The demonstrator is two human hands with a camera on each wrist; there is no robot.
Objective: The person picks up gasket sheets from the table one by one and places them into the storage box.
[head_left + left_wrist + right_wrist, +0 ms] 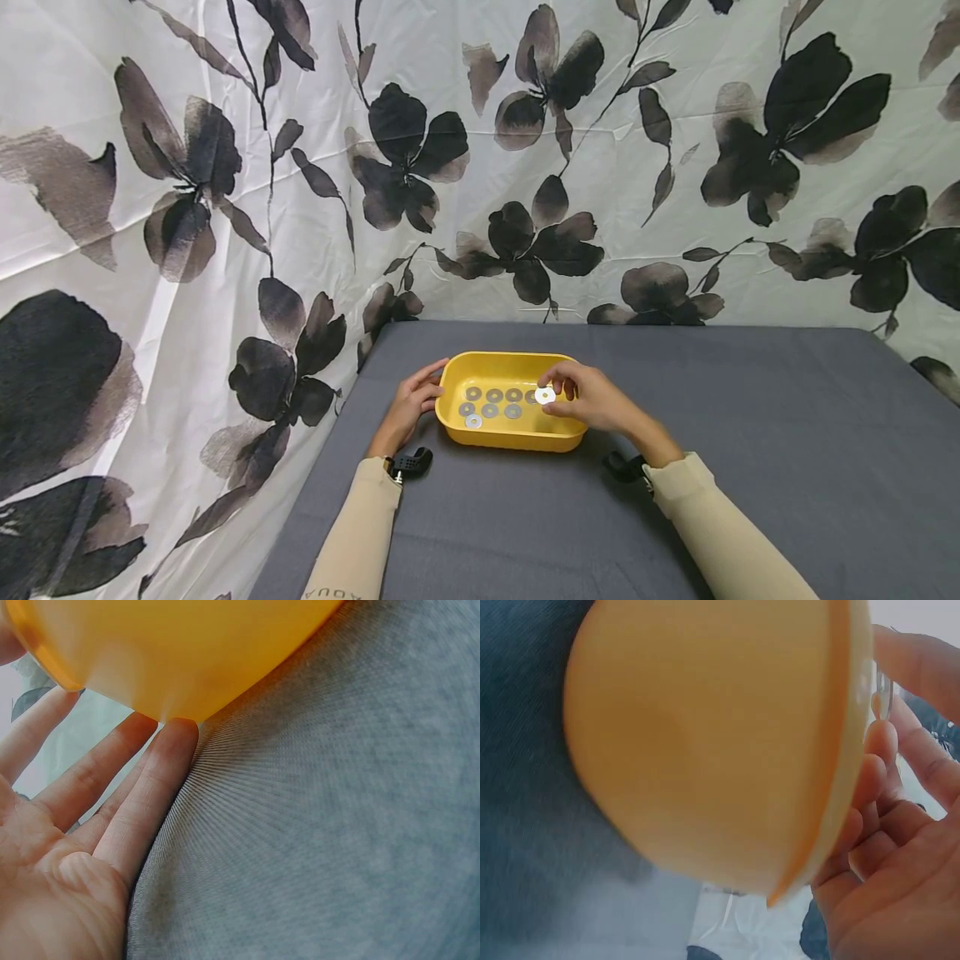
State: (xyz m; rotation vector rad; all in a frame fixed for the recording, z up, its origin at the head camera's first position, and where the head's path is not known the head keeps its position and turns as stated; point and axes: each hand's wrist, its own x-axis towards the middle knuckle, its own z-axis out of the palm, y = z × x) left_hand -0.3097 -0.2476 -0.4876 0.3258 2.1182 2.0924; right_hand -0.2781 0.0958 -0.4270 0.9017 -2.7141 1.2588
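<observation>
A yellow plastic tray (517,442) stands on the table, with several flat metal washers (494,402) lying in rows on its floor. My left hand (408,408) is at the tray's left end. In the left wrist view, its extended fingers (90,772) touch the yellow outer wall. Over the right part of the tray, my right hand (596,400) pinches one bright washer (544,402) between thumb and fingertips. That washer shows edge-on in the right wrist view beside the rim, with the other fingers curled near the tray's wall.
Grey cloth (750,467) covers the table around the tray. Behind and to the left hangs a white curtain (450,50) with dark flowers. Each wrist wears a black strap device (412,463).
</observation>
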